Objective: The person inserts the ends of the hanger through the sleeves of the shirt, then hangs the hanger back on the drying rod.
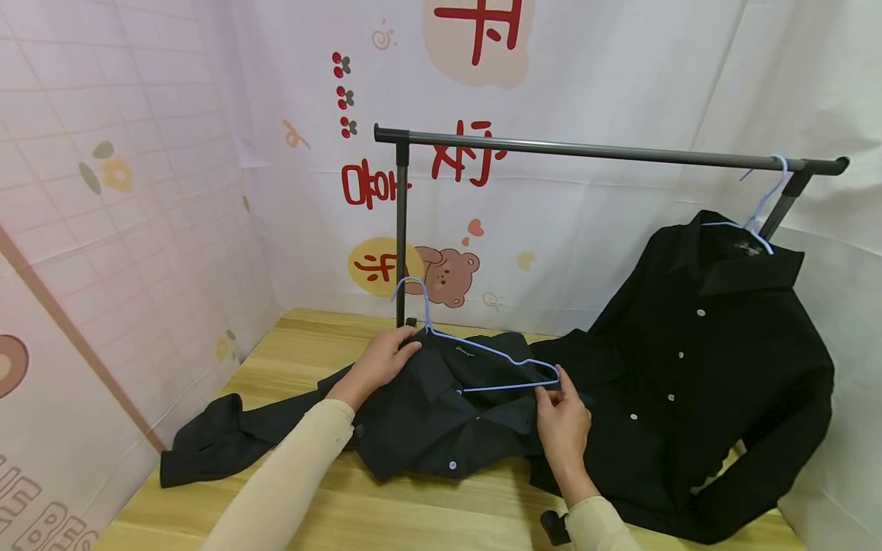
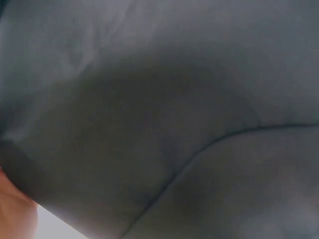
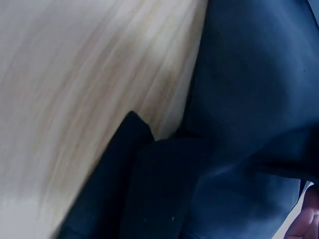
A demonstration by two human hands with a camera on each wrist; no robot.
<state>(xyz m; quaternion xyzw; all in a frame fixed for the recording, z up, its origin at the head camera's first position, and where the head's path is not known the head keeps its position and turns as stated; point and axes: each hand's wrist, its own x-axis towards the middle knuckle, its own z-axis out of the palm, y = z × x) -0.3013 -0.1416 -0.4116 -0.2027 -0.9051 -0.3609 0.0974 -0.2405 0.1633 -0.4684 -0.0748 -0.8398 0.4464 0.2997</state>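
A black button-up shirt (image 1: 427,436) lies rumpled in the middle of the wooden table, one sleeve stretched out to the left. Inside its neck opening sits a light blue clothes hanger (image 1: 492,350), its hook standing up above the collar. My left hand (image 1: 382,363) pinches the shirt's collar beside the base of the hook. At the hanger's right end my right hand (image 1: 566,425) holds the rounded corner between thumb and fingers. Black cloth (image 2: 164,99) fills most of the left wrist view. In the right wrist view, fingertips (image 3: 305,219) show at the lower right edge beside dark fabric.
A dark metal clothes rack (image 1: 586,148) stands behind. From its right end a second black shirt (image 1: 730,344) hangs on another blue hanger (image 1: 763,205), its lower part resting on the table (image 1: 386,513). A small black object (image 1: 553,528) lies near my right wrist. Printed cloth backs the table.
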